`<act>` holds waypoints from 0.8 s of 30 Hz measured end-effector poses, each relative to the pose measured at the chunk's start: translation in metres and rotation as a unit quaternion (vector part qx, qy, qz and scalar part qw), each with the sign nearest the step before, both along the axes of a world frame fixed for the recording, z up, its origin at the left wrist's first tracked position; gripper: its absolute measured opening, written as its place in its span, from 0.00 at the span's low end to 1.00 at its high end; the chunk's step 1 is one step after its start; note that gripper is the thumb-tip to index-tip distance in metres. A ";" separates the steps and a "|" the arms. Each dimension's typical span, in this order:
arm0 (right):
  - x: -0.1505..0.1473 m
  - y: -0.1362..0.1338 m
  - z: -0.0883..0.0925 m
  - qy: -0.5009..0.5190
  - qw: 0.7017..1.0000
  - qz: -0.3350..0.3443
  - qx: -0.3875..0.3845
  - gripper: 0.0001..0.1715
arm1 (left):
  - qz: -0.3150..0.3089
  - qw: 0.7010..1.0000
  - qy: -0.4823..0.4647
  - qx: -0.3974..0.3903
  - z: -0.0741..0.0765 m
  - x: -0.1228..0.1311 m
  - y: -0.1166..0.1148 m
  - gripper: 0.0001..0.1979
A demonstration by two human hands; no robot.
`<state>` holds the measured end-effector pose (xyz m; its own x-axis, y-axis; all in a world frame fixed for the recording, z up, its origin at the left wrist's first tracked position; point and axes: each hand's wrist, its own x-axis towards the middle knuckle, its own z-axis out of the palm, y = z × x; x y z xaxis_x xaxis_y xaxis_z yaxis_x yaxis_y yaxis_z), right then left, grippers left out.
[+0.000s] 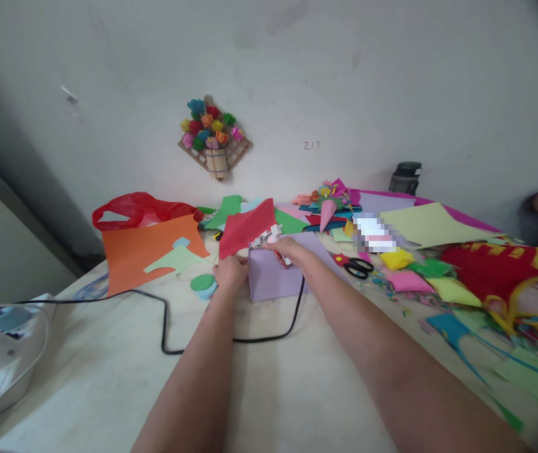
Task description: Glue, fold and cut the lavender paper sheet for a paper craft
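Observation:
A lavender sheet of paper (275, 277) lies in front of me on the table, with what looks like a folded edge at its left. My left hand (231, 274) pinches that left edge. My right hand (287, 250) is wrapped round a white glue gun (269, 235) with dark printing, held over the top of the lavender sheet. A black cord (269, 340) runs from near the right hand, under my forearms, to the left. Just behind the hands lies a red sheet (245, 226). The glue gun's tip is too small to make out.
Orange paper (153, 248), a red plastic bag (143, 211) and green paper circles (201, 282) are on the left. To the right lie black-handled scissors (359, 268), a phone (375, 234), small coloured packets (410, 281) and paper scraps. White boxes (4, 352) stand far left.

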<state>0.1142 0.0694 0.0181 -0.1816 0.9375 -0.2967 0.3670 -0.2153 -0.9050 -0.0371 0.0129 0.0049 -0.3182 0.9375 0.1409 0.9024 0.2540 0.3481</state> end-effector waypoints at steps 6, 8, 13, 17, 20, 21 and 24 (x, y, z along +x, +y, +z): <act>0.003 0.001 -0.005 -0.002 1.000 0.002 0.017 0.18 | -0.005 1.000 -0.006 0.007 0.000 0.000 -0.001 0.14; 0.005 -0.002 -0.004 -0.004 1.000 0.007 0.015 0.18 | -0.006 1.000 -0.002 0.008 0.000 0.000 -0.002 0.13; 0.008 -0.009 0.001 -0.007 0.999 0.019 0.033 0.19 | -0.002 1.000 -0.006 0.016 -0.003 -0.002 0.000 0.14; 0.008 -0.012 0.002 -0.011 0.999 0.023 0.041 0.20 | -0.016 1.000 -0.025 0.010 -0.003 -0.006 0.001 0.15; 0.008 -0.012 0.003 -0.008 0.999 0.023 0.039 0.20 | -0.024 0.999 -0.038 0.007 -0.002 -0.008 0.001 0.14; 0.008 -0.013 0.003 -0.005 0.999 0.021 0.038 0.20 | -0.024 0.999 -0.037 0.007 -0.002 -0.008 0.000 0.13; 0.009 -0.013 0.002 0.006 0.999 0.015 0.035 0.21 | -0.017 0.999 -0.033 0.010 -0.001 -0.007 -0.001 0.13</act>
<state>0.1236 0.0568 0.0202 -0.2133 0.9498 -0.2289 0.3606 -0.1412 -0.9220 -0.0439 0.0123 0.0035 -0.2955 0.9451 0.1393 0.8856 0.2164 0.4109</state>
